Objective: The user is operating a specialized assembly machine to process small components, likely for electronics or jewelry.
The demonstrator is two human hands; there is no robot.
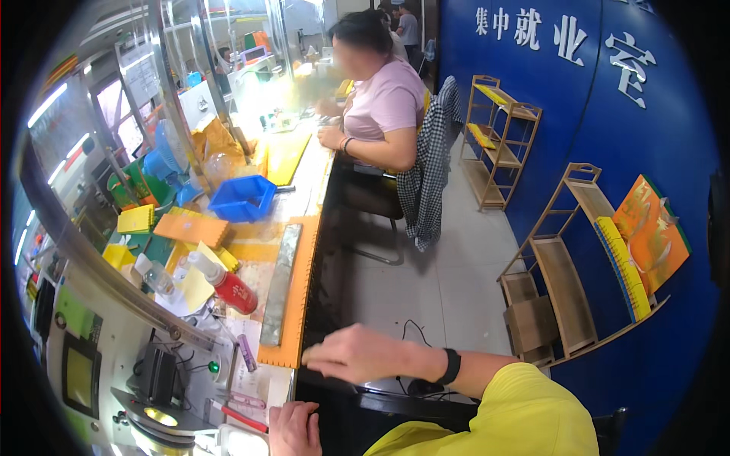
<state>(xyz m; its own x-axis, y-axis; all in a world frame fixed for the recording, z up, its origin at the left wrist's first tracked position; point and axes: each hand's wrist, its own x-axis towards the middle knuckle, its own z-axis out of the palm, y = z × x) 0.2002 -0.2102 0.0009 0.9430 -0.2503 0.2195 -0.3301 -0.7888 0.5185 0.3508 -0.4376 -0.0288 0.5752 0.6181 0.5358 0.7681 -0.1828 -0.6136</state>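
My right hand [351,354], a black band on its wrist, hovers at the bench's front edge with its fingers pressed together. Its fingertips are by the near corner of an orange board [299,296] with a notched edge; whether they touch or pinch anything is hidden. On that board lies a long flat grey bar [280,285]. Low in view, my left hand [295,430] rests at the bench edge, fingers loosely out and nothing visible in them. Beside it are a red-handled tool [245,417] and a pink slim tool [248,400]. A purple slim tool [246,353] lies farther up.
A red bottle [228,286], a clear bottle [156,275], an orange block [191,229] and a blue bin [242,200] stand along the bench. A machine with a screen [80,374] is at lower left. A seated person [384,114] works farther along; wooden racks [559,281] line the blue wall.
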